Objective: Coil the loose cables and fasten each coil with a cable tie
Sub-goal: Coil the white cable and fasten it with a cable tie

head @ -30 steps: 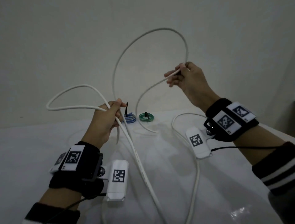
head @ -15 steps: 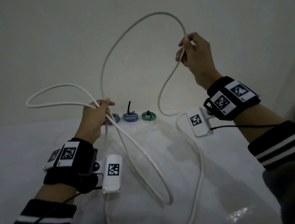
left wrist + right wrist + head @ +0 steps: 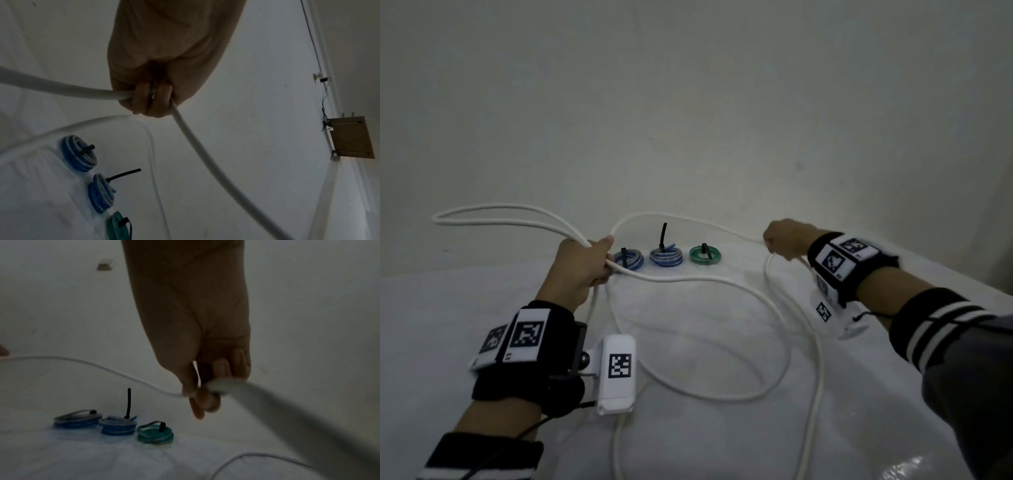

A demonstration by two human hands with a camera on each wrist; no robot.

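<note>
A long white cable (image 3: 726, 281) sprawls in big loops over the white table (image 3: 722, 445). My left hand (image 3: 585, 263) grips several strands of it, with a loop (image 3: 482, 214) sticking out to the left; the left wrist view shows the fingers (image 3: 148, 99) curled round the white cable (image 3: 61, 87). My right hand (image 3: 786, 240), low near the table at the right, pinches the same white cable (image 3: 123, 374) between thumb and fingers (image 3: 202, 400). A strand arcs between the two hands.
Three small tied coils stand in a row by the wall: two blue-and-white coils (image 3: 629, 259) (image 3: 666, 257) and a green coil (image 3: 705, 255), each with a black cable tie. The wall rises just behind them. Cable runs off the table's near edge.
My right hand has dropped from high in the air to just above the table, bringing the tall cable loop down. My left hand has kept its grip, almost still.
</note>
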